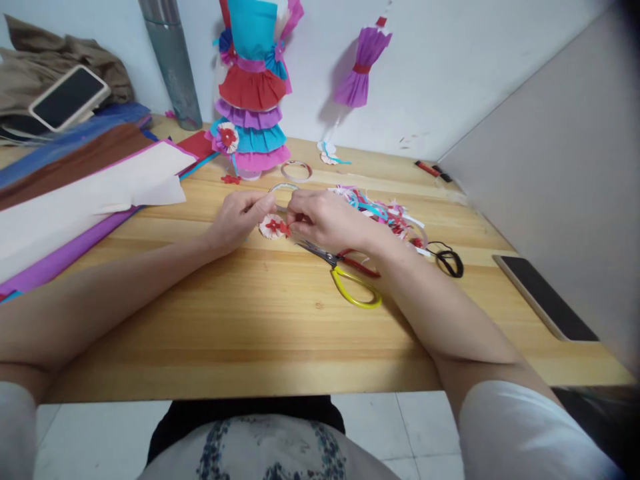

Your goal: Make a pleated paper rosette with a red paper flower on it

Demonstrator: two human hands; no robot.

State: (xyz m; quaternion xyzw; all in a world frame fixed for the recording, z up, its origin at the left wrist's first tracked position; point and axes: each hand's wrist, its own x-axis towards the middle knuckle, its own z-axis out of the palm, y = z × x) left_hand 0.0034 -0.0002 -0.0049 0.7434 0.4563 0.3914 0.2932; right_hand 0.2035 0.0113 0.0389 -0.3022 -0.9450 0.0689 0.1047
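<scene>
- The white pleated paper rosette [269, 228], with red paper flower pieces on its face, lies on the wooden table [240, 320], just below the fingertips of the two hands. I take it as the centre of the clock.
- The left hand [235, 220] is at about 9 to 10 o'clock, with the thumb laid close to the bent index finger. If something thin is held there, I cannot tell.
- The right hand [327, 217] is at 3 o'clock, its fingers curled and gathered in a pinching shape beside the rosette. What is between them is hidden, so I cannot tell what it pinches.
- One tape roll [284, 186] lies at 12 to 1 o'clock, partly behind the hands; another tape roll [299, 180] is farther, at 1 o'clock.
- The scissors [333, 259], having one yellow and one red handle, rest at 4 o'clock, open a little or not, I cannot tell; the right forearm partly covers them.
- At 3 o'clock is a pile of coloured paper scraps [385, 213].
- At 12 o'clock stands a tiered crepe-paper dress [253, 113] in blue, red, purple and pink.
- At 1 o'clock, near the wall, is a smaller purple paper dress [357, 87] with a red belt.
- At 9 to 10 o'clock lie the crepe-paper sheets [100, 180].
- Near 11 o'clock stands a grey-green bottle [175, 70].
</scene>
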